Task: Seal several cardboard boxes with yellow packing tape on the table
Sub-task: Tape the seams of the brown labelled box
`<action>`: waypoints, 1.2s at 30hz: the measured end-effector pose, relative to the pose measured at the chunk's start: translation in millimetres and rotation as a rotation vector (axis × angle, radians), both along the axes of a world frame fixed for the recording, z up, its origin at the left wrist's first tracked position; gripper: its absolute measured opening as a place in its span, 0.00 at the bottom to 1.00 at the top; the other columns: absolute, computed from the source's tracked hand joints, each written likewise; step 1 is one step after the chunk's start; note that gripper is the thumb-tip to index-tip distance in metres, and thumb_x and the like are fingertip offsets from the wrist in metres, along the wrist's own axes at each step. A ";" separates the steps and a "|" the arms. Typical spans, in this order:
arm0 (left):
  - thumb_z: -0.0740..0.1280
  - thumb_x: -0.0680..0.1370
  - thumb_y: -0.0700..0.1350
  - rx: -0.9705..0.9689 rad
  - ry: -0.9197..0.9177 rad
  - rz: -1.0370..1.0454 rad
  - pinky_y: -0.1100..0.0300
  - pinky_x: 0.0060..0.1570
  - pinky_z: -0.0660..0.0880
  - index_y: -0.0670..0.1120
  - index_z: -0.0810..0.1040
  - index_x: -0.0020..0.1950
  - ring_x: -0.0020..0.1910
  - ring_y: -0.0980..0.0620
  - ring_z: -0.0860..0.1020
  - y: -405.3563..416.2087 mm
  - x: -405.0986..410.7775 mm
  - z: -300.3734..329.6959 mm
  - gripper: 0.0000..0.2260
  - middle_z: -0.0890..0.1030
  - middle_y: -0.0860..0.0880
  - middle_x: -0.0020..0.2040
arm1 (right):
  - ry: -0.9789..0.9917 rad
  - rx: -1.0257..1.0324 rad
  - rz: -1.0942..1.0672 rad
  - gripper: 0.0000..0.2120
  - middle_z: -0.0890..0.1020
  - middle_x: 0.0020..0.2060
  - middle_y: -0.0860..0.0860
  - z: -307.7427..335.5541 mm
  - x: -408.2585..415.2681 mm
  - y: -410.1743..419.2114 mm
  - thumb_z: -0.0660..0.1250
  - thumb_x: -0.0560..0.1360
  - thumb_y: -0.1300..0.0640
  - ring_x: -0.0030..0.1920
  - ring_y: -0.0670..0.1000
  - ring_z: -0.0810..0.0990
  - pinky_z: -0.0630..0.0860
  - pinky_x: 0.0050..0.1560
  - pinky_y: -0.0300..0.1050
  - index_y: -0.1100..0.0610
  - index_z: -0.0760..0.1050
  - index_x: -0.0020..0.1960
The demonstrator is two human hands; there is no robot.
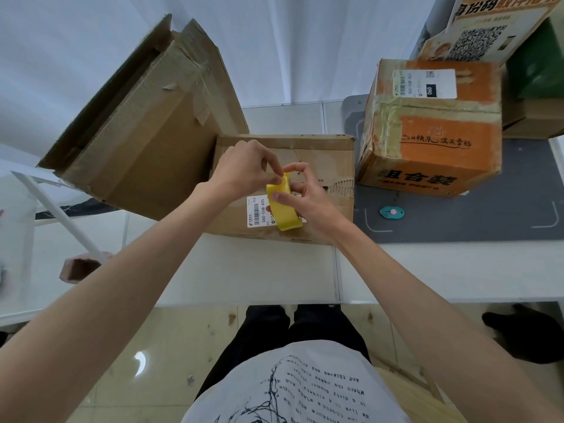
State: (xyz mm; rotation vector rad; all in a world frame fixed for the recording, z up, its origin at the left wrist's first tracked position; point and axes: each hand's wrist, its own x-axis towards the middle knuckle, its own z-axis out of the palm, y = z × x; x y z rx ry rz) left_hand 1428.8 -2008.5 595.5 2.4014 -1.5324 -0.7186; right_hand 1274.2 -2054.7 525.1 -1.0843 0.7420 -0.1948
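Observation:
A flat brown cardboard box (323,154) with a white shipping label lies in the middle of the white table. Above it my right hand (308,199) grips a roll of yellow packing tape (283,209), thumb across its outer face. My left hand (247,169) pinches at the top edge of the roll with thumb and fingertips. A large brown box (146,126) with open flaps leans at the left. An orange printed box (433,129) stands at the right, old tape across its top.
A grey mat (494,209) lies under the orange box, with a small teal cutter (391,212) on it. More boxes and a green item stand at the far right. A white stand leg (58,209) crosses at the left. The table's near edge runs in front of my legs.

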 end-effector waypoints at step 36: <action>0.72 0.75 0.49 0.290 -0.339 -0.020 0.53 0.50 0.60 0.52 0.82 0.41 0.47 0.46 0.78 -7.1 17.5 -8.6 0.04 0.80 0.53 0.39 | 0.002 -0.503 0.009 0.15 0.80 0.53 0.62 -13.5 -7.6 28.0 0.69 0.80 0.61 0.43 0.55 0.86 0.81 0.39 0.64 0.50 0.64 0.56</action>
